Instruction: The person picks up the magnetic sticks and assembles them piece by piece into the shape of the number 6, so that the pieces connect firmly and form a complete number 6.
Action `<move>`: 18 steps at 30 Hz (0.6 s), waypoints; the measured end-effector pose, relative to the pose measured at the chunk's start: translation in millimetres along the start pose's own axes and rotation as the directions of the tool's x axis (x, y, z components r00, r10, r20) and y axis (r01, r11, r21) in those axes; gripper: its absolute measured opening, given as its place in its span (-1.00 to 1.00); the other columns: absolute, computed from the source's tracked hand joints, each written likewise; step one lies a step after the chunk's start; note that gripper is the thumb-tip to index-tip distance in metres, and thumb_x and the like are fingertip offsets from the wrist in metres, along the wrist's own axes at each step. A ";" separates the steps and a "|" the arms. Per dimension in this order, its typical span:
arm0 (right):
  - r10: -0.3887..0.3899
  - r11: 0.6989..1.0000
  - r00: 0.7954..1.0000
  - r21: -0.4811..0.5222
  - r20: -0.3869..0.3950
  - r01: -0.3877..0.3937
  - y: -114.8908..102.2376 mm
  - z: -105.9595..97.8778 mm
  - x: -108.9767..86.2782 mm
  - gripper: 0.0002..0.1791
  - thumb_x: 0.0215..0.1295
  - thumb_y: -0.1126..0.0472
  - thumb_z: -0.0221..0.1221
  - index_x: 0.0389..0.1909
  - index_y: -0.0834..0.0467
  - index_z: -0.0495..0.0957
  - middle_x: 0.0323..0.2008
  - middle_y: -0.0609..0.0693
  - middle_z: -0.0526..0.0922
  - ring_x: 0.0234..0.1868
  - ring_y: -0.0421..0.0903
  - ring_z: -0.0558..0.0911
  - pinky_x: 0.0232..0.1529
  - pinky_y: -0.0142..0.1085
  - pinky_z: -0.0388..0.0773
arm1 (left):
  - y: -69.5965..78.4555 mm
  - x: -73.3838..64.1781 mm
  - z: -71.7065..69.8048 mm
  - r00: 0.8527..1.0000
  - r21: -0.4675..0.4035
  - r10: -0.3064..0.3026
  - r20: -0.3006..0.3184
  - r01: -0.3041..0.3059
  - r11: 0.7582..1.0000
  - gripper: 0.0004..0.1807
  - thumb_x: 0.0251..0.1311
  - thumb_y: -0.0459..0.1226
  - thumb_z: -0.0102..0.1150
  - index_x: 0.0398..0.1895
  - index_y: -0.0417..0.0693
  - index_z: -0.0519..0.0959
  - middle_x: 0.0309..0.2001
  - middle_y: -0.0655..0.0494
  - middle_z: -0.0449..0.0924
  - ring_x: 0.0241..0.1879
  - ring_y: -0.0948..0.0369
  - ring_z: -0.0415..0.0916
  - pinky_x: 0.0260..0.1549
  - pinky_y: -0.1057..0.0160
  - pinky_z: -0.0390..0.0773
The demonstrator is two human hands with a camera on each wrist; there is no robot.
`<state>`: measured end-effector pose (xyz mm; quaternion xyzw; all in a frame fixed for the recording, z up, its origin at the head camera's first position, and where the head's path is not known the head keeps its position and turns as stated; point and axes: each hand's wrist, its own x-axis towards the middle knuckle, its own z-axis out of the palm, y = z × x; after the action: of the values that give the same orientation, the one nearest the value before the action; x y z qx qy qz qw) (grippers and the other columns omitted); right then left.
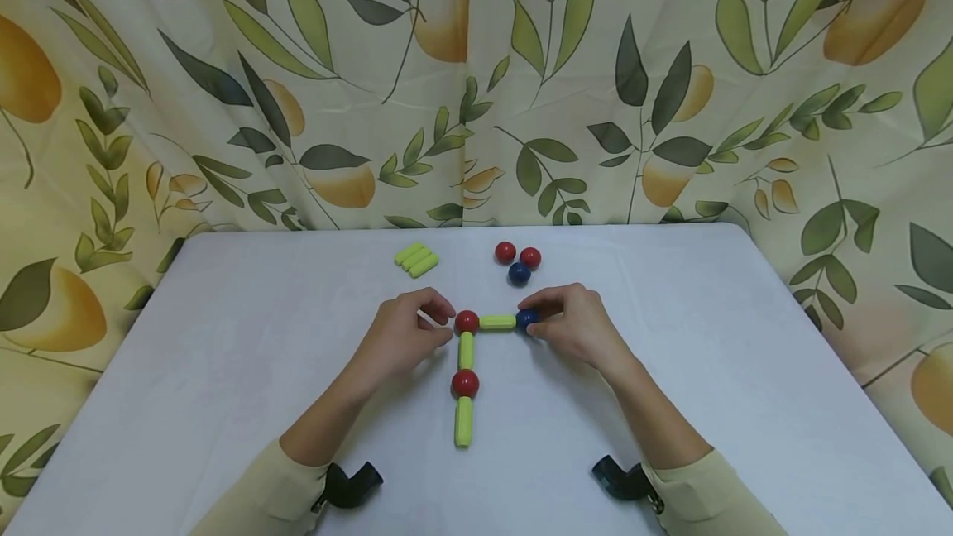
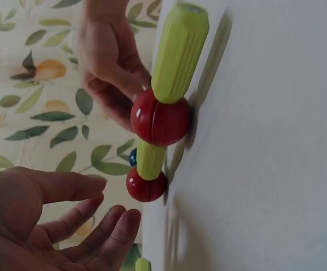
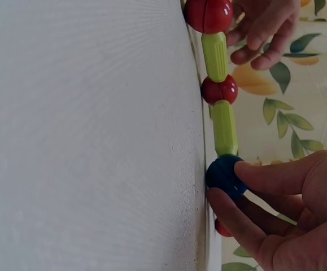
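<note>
On the white table lies a chain of green rods and balls. A green rod (image 1: 464, 422) is nearest me, then a red ball (image 1: 465, 383), a second rod (image 1: 466, 351) and another red ball (image 1: 466, 321) at the corner. From that corner a third rod (image 1: 497, 322) runs right to a blue ball (image 3: 226, 175). My right hand (image 1: 577, 323) pinches this blue ball between thumb and fingers. The left hand (image 1: 405, 331) stays just left of the corner ball, fingers loosely bent and apart, with nothing in them, as the left wrist view also shows.
Behind the chain, several loose green rods (image 1: 417, 259) lie side by side. Two red balls (image 1: 505, 252) and a blue ball (image 1: 519, 274) sit together to their right. A leaf-and-fruit patterned curtain (image 1: 551, 106) hangs beyond the table's (image 1: 707, 313) far edge.
</note>
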<state>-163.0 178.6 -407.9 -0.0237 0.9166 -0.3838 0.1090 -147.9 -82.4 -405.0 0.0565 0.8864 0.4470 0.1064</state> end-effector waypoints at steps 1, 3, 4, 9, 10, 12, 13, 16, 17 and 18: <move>-0.004 1.000 1.000 -0.001 0.000 0.004 0.0 -0.1 -0.2 -0.69 0.25 0.32 0.40 0.02 0.08 0.78 -0.10 0.04 0.81 0.03 0.05 0.67 0.08 -0.04 0.58 | -0.1 2.8 -0.6 1.000 -0.002 0.001 0.000 -0.001 1.000 -0.81 0.27 -0.30 0.38 -0.06 -0.02 0.70 -0.12 0.08 0.70 -0.21 0.16 0.65 -0.26 0.23 0.70; -0.007 1.000 1.000 0.001 -0.001 0.007 0.0 -0.2 -0.6 -0.69 0.25 0.32 0.39 0.02 0.09 0.78 -0.11 0.03 0.81 0.03 0.04 0.68 0.08 -0.04 0.58 | -0.7 7.7 -1.1 1.000 -0.012 -0.004 0.006 0.004 1.000 -0.79 0.26 -0.30 0.40 -0.05 0.00 0.71 -0.11 0.08 0.70 -0.19 0.15 0.65 -0.24 0.22 0.71; -0.004 1.000 1.000 0.002 -0.002 0.004 0.0 -0.4 -0.8 -0.69 0.25 0.32 0.39 0.02 0.08 0.78 -0.11 0.02 0.81 0.03 0.03 0.67 0.09 -0.04 0.58 | -1.3 10.0 -1.1 1.000 -0.016 -0.006 0.011 0.006 1.000 -0.79 0.25 -0.31 0.40 -0.05 0.01 0.71 -0.10 0.09 0.70 -0.18 0.15 0.65 -0.23 0.22 0.71; -0.014 1.000 1.000 -0.001 -0.005 0.014 0.8 -0.4 -0.7 -0.69 0.26 0.32 0.39 0.02 0.09 0.78 -0.11 0.02 0.81 0.03 0.03 0.68 0.07 -0.04 0.59 | -4.5 21.4 0.9 0.999 -0.029 0.002 0.045 0.000 1.000 -0.74 0.23 -0.33 0.43 -0.02 0.05 0.72 -0.05 0.09 0.70 -0.12 0.14 0.66 -0.17 0.21 0.70; -0.016 1.000 1.000 -0.001 -0.005 0.016 1.0 -0.2 -0.5 -0.70 0.25 0.32 0.39 0.01 0.08 0.78 -0.11 0.02 0.81 0.03 0.03 0.68 0.08 -0.04 0.59 | -5.2 23.7 1.2 0.999 -0.026 0.005 0.054 -0.003 1.000 -0.73 0.23 -0.32 0.44 -0.02 0.06 0.73 -0.05 0.09 0.70 -0.11 0.14 0.67 -0.16 0.20 0.70; -0.019 1.000 1.000 0.001 -0.005 0.019 1.2 -0.2 -0.3 -0.70 0.25 0.32 0.39 0.01 0.08 0.78 -0.12 0.02 0.81 0.03 0.03 0.68 0.08 -0.04 0.59 | -6.3 28.5 1.5 0.996 -0.012 0.016 0.083 -0.015 1.000 -0.71 0.21 -0.31 0.46 0.00 0.08 0.73 -0.03 0.10 0.70 -0.08 0.13 0.66 -0.14 0.19 0.69; -0.018 1.000 1.000 0.000 -0.005 0.018 1.2 -0.3 -0.4 -0.70 0.26 0.32 0.39 0.02 0.08 0.78 -0.12 0.02 0.81 0.03 0.03 0.68 0.09 -0.04 0.59 | -6.6 30.8 1.2 0.994 -0.003 0.023 0.103 -0.023 1.000 -0.70 0.21 -0.29 0.48 0.01 0.10 0.74 -0.03 0.12 0.70 -0.06 0.13 0.65 -0.12 0.19 0.69; -0.015 1.000 1.000 0.001 -0.003 0.015 1.4 -0.2 -0.1 -0.69 0.26 0.32 0.39 0.03 0.09 0.78 -0.11 0.03 0.81 0.04 0.04 0.67 0.10 -0.03 0.60 | -9.0 39.0 -0.1 0.980 0.008 0.063 0.186 -0.066 0.998 -0.65 0.20 -0.28 0.49 0.06 0.12 0.73 0.00 0.14 0.70 0.00 0.14 0.63 -0.07 0.19 0.70; -0.014 1.000 1.000 0.000 -0.002 0.014 1.5 -0.2 0.0 -0.68 0.26 0.31 0.40 0.03 0.09 0.78 -0.10 0.03 0.81 0.04 0.04 0.67 0.10 -0.03 0.61 | -10.7 42.1 -0.7 0.972 0.007 0.085 0.217 -0.089 0.996 -0.64 0.20 -0.28 0.49 0.07 0.10 0.72 0.02 0.14 0.69 0.01 0.15 0.63 -0.05 0.20 0.70; -0.011 1.000 1.000 0.000 -0.001 0.011 1.6 -0.1 0.0 -0.68 0.26 0.31 0.40 0.04 0.09 0.77 -0.10 0.03 0.81 0.04 0.04 0.67 0.10 -0.03 0.61 | -11.8 44.6 -1.7 0.964 0.002 0.104 0.245 -0.108 0.994 -0.64 0.20 -0.29 0.49 0.08 0.09 0.72 0.02 0.14 0.69 0.02 0.15 0.63 -0.04 0.20 0.70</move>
<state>-163.0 179.9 -409.0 -0.0287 0.9166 -0.3843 0.1062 -191.7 -82.0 -419.6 0.1591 0.8655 0.4351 0.1902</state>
